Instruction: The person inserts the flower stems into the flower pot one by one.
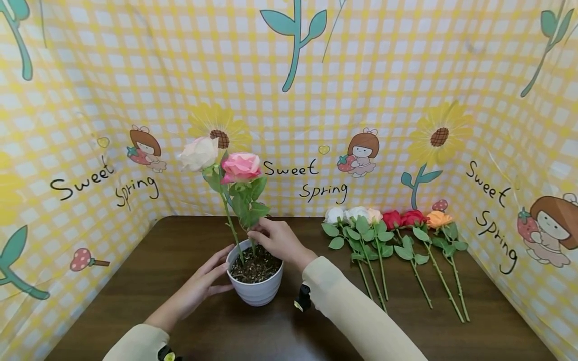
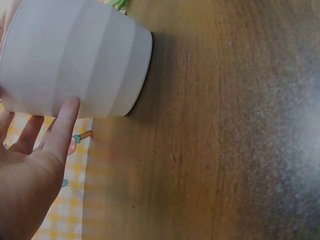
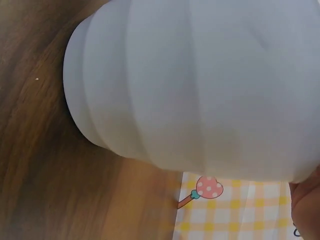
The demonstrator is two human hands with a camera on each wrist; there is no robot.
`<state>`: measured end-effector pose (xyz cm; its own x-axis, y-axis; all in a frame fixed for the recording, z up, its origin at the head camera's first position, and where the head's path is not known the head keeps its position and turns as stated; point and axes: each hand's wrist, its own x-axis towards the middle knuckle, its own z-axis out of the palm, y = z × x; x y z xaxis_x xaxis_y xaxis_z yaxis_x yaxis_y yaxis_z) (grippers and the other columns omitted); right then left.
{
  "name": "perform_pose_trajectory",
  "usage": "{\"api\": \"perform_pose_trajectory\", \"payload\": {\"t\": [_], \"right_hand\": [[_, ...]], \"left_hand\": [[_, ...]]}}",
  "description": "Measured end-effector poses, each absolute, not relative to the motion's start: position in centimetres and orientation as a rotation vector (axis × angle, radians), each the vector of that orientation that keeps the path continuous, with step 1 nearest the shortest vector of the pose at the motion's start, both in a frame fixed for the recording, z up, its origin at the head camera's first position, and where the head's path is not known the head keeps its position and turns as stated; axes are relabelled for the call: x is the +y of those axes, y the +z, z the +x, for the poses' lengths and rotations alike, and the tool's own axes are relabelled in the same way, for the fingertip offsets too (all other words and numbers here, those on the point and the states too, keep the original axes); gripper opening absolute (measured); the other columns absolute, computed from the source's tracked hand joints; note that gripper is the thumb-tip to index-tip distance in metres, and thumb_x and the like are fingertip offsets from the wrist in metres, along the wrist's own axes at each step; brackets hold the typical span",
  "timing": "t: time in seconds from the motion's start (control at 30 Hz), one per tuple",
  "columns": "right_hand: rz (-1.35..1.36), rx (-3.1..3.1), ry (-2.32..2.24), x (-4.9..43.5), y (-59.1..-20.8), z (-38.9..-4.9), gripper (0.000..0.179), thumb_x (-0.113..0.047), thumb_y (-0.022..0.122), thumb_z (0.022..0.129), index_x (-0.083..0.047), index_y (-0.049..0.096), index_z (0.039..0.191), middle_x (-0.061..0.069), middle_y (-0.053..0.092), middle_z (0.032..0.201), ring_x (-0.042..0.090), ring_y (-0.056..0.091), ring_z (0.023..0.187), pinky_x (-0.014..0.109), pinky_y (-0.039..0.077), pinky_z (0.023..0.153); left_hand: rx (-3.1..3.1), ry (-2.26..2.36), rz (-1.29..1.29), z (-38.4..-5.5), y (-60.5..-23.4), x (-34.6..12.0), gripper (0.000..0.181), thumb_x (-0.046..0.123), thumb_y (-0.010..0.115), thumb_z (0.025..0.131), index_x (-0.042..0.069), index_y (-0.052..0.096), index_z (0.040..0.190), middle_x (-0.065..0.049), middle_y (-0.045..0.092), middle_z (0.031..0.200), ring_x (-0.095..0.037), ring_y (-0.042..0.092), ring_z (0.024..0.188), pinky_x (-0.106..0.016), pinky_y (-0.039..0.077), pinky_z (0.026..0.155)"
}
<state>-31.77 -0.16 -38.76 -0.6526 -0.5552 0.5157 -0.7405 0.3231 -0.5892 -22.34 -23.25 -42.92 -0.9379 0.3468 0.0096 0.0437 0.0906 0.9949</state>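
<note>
A white ribbed pot [image 1: 256,292] filled with soil stands on the dark wooden table [image 1: 289,336]. Two roses stand in it, a cream rose [image 1: 198,153] and a pink rose [image 1: 241,167]. My left hand [image 1: 220,272] rests with straight fingers against the pot's left side; in the left wrist view its thumb [image 2: 67,118] touches the pot [image 2: 75,55]. My right hand [image 1: 254,234] pinches the pink rose's stem low down, just above the soil. The right wrist view shows mostly the pot's wall [image 3: 200,85].
Several artificial roses lie in a row on the table at right: white ones [image 1: 346,214], red ones [image 1: 402,218] and an orange one [image 1: 439,218], stems pointing toward me. A yellow checked backdrop [image 1: 289,100] walls the table on three sides.
</note>
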Motion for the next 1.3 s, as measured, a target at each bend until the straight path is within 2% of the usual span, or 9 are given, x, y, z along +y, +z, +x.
{"api": "perform_pose_trajectory", "payload": {"t": [0.17, 0.3, 0.6, 0.8, 1.03, 1.3], "right_hand": [[1.179, -2.392, 1.184, -0.72, -38.88, -31.72, 0.011, -0.025, 0.065, 0.100, -0.015, 0.064, 0.095, -0.008, 0.066, 0.079, 0.003, 0.055, 0.065, 0.017, 0.048, 0.059], [1.183, -2.403, 1.198, -0.89, -38.98, -31.75, 0.011, -0.027, 0.065, 0.100, -0.017, 0.064, 0.095, -0.010, 0.066, 0.079, 0.002, 0.056, 0.066, 0.017, 0.048, 0.060], [1.146, -2.428, 1.304, -0.39, -38.69, -31.79, 0.009, -0.023, 0.067, 0.099, -0.014, 0.069, 0.102, -0.006, 0.073, 0.090, 0.001, 0.064, 0.077, 0.019, 0.054, 0.068], [1.153, -2.461, 1.337, -0.30, -38.27, -31.50, 0.013, -0.025, 0.065, 0.100, -0.013, 0.069, 0.105, -0.008, 0.070, 0.089, 0.003, 0.062, 0.078, 0.020, 0.053, 0.070], [1.106, -2.510, 1.367, -0.47, -38.20, -31.31, 0.015, -0.026, 0.070, 0.097, -0.013, 0.069, 0.104, -0.009, 0.070, 0.090, 0.004, 0.062, 0.081, 0.020, 0.053, 0.073], [1.104, -2.529, 1.286, -0.49, -38.02, -31.60, 0.015, -0.018, 0.070, 0.097, -0.007, 0.073, 0.106, -0.005, 0.072, 0.092, 0.004, 0.063, 0.082, 0.019, 0.054, 0.073]], "left_hand": [[2.134, 1.934, 0.390, -22.26, -42.90, -23.23, 0.056, 0.027, 0.038, 0.110, 0.014, 0.019, 0.161, -0.025, 0.022, 0.156, -0.041, 0.026, 0.140, -0.052, 0.050, 0.100], [2.136, 1.932, 0.402, -22.28, -43.03, -23.25, 0.056, 0.027, 0.038, 0.111, 0.014, 0.019, 0.161, -0.025, 0.022, 0.156, -0.041, 0.026, 0.140, -0.051, 0.050, 0.100], [2.128, 1.949, 0.415, -22.24, -43.24, -23.41, 0.056, 0.026, 0.039, 0.110, 0.013, 0.018, 0.161, -0.024, 0.020, 0.158, -0.040, 0.024, 0.141, -0.051, 0.050, 0.100], [2.134, 1.945, 0.411, -22.24, -43.08, -23.39, 0.056, 0.027, 0.039, 0.110, 0.013, 0.018, 0.161, -0.024, 0.019, 0.157, -0.041, 0.023, 0.141, -0.051, 0.050, 0.100], [2.143, 1.933, 0.390, -22.27, -42.96, -23.26, 0.056, 0.027, 0.039, 0.110, 0.014, 0.018, 0.161, -0.025, 0.020, 0.156, -0.042, 0.024, 0.140, -0.051, 0.050, 0.100], [2.141, 1.939, 0.392, -22.31, -42.95, -23.20, 0.055, 0.026, 0.038, 0.110, 0.014, 0.019, 0.161, -0.025, 0.021, 0.155, -0.041, 0.025, 0.140, -0.052, 0.049, 0.101]]}}
